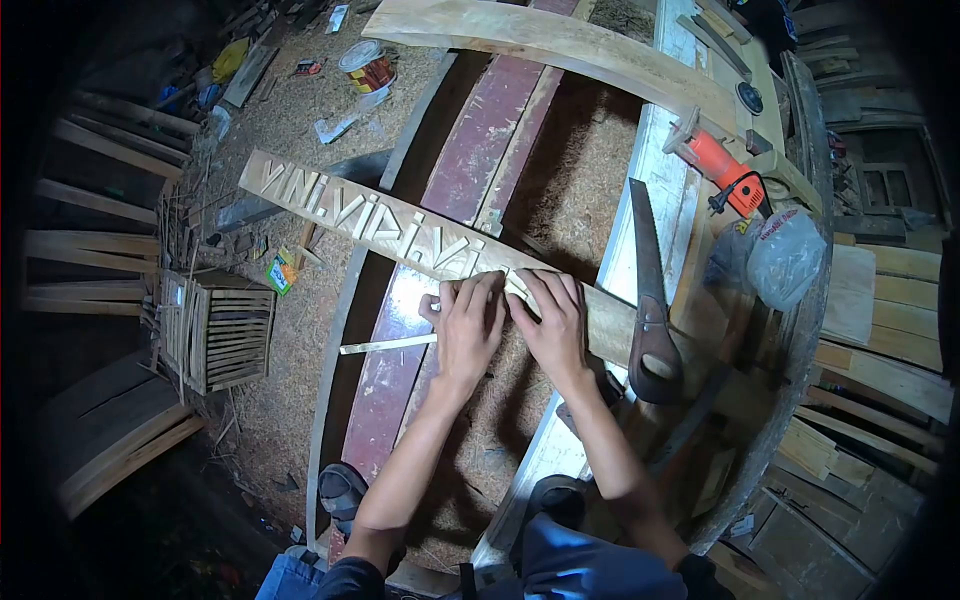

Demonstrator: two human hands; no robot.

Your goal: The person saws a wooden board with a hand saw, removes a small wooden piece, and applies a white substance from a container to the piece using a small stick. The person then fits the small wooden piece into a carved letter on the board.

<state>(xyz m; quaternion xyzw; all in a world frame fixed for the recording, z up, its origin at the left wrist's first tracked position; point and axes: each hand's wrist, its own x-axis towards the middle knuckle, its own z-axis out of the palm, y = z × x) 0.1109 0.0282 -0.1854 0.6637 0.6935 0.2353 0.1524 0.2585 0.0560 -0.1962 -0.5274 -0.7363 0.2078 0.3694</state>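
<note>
A long pale board [400, 225] lies slanting across the work frame, with raised wooden letters reading "VINI.VIDI.VI" along its left part. Both hands meet on the board just right of the last letters. My left hand [470, 325] has its fingers bent and pressed together at the board's surface. Beside it, my right hand [550, 318] rests with fingers bent around a small pale piece, mostly hidden under the fingertips. A thin wooden strip [390, 344] sticks out to the left from beneath my left hand. On the board's right part lies a handsaw [650, 290].
An orange power tool [715, 160] and a plastic bag [786, 258] lie at the right. A curved plank [540, 38] crosses the top. At the left are a paint can [367, 66] and a slatted wooden crate [222, 330] on the sawdust-covered ground.
</note>
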